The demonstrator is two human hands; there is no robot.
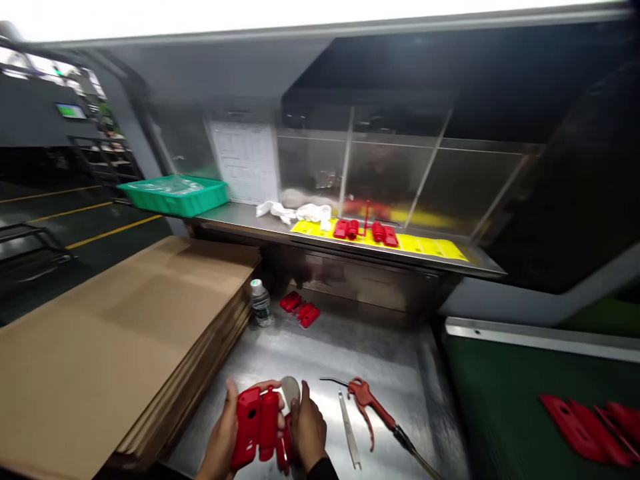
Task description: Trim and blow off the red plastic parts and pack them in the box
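Note:
My left hand point(225, 427) is closed round a red moulded plastic part point(269, 427), a flat plate with a hole beside a ribbed cylinder. Close by on the right, my right hand point(310, 427) has its fingers curled against a second red section point(284, 448), partly hidden between the hands. Whether the two sections are joined cannot be seen. A pale grey round thing point(290, 389) shows at my right fingertips; what it is, I cannot make out. To the right lie a slim metal tool point(349, 430) and an orange air blow gun point(370, 400) with a hose.
Stacked cardboard sheets point(125, 320) fill the left side. A water bottle point(261, 305) and red parts point(300, 309) stand at the table's back. The shelf bears a green tray point(175, 197), white cloths point(300, 213), yellow labels point(430, 246) and more red parts point(384, 234). A green conveyor belt point(505, 387) runs right.

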